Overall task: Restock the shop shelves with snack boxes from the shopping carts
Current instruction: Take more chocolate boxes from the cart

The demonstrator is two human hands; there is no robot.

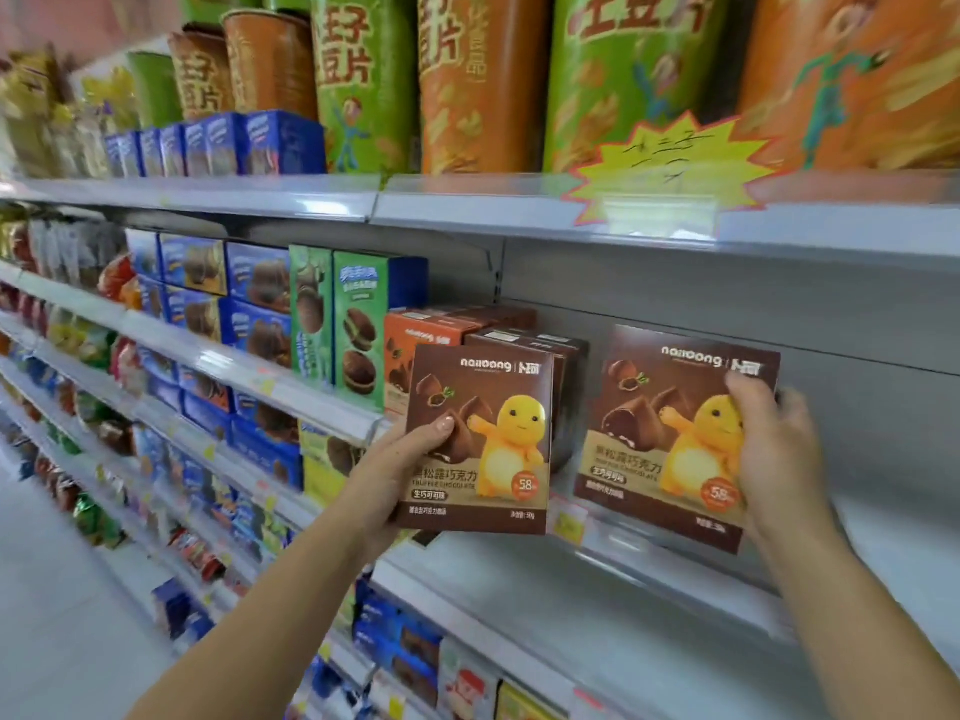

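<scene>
From the head view, two brown snack boxes printed with a yellow cartoon figure are held up against the middle shelf [904, 527] of a shop rack. The left box [483, 449] is gripped at its lower left edge by the left hand [400, 475], with the thumb laid across the printed front and the rest of the fingers hidden behind the carton. It is held upright, just in front of a row of matching brown boxes [524, 337] already standing on the shelf, with an orange box [415, 337] beside that row. The right box [665, 439] is clasped at its right edge by the right hand [774, 459]; the thumb is pressed on the front near the top corner, and the fingers [795, 407] are curled round behind. This box is slightly tilted and placed over the front rail, before a bare stretch of shelf; whether its base touches the shelf cannot be told. The two boxes are kept apart, with a gap between them. Further left, green boxes [358, 324] and blue boxes [260, 283] are stacked. On the shelf above, tall green and orange tubes [358, 80] are lined up, and a yellow starburst tag [670, 168] is fixed to its edge.
</scene>
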